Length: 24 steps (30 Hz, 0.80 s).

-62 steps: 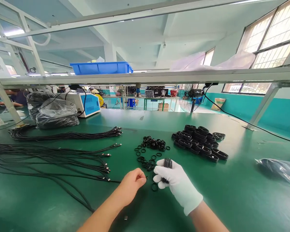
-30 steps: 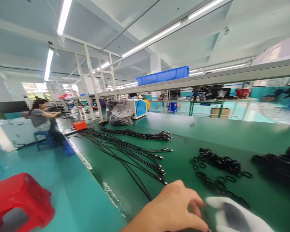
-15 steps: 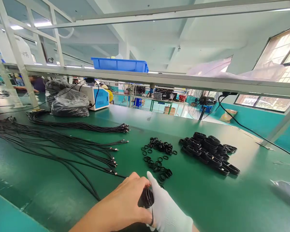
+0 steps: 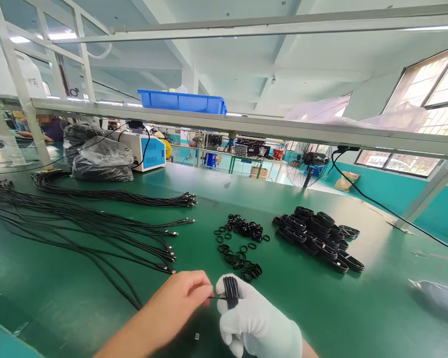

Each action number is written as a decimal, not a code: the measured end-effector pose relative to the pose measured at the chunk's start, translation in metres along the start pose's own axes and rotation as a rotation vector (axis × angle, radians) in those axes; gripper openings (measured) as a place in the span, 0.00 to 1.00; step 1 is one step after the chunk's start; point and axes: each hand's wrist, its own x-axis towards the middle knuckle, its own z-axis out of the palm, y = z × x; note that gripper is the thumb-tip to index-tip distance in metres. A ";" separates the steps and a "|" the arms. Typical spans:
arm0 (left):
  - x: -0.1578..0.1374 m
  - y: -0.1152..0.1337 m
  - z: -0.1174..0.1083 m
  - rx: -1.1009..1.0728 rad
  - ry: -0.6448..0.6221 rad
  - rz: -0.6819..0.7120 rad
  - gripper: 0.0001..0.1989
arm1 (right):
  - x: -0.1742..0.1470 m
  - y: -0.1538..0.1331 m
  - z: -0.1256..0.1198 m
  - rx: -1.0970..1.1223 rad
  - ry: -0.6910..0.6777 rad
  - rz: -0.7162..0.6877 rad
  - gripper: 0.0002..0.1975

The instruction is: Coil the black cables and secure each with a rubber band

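In my gloved right hand (image 4: 257,318) is a small coil of black cable (image 4: 230,292), held between thumb and fingers near the bottom centre. My bare left hand (image 4: 184,298) is just to the left, its thumb and forefinger pinched together. From those fingertips a thin black band (image 4: 218,298) stretches across to the coil; its full loop is hidden. Beyond both hands, loose black rubber rings (image 4: 242,256) are scattered on the green table. A small metal-coloured piece (image 4: 197,336) shows below my left hand, perhaps a cable plug.
Long black cables (image 4: 97,223) spread over the left side, plugs toward the middle. Finished black coils (image 4: 317,238) are heaped at right. Plastic bags (image 4: 102,161) and a white-and-blue machine (image 4: 149,151) stand behind. A shelf with a blue tray (image 4: 182,102) crosses overhead.
My left hand has moved left off the coil, drawing the thin band out. My gloved hand has turned, so the coil now shows plainly. The view has shifted slightly.
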 end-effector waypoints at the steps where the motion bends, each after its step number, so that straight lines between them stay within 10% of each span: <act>1: -0.007 0.002 0.010 0.060 0.086 0.050 0.12 | -0.001 -0.001 -0.002 -0.032 0.058 -0.038 0.20; 4: -0.020 0.005 0.033 0.187 0.191 0.151 0.09 | -0.006 -0.005 -0.011 -0.212 0.051 -0.102 0.20; 9: -0.011 0.001 0.022 0.146 -0.073 -0.085 0.12 | -0.018 -0.006 -0.018 -0.133 -0.187 -0.088 0.27; 17: -0.001 0.007 0.015 -0.618 -0.010 -0.022 0.02 | -0.009 0.006 -0.014 0.070 -0.341 -0.197 0.33; 24: 0.012 0.007 0.039 -0.860 0.070 -0.051 0.07 | -0.009 0.012 -0.016 0.059 -0.324 -0.174 0.32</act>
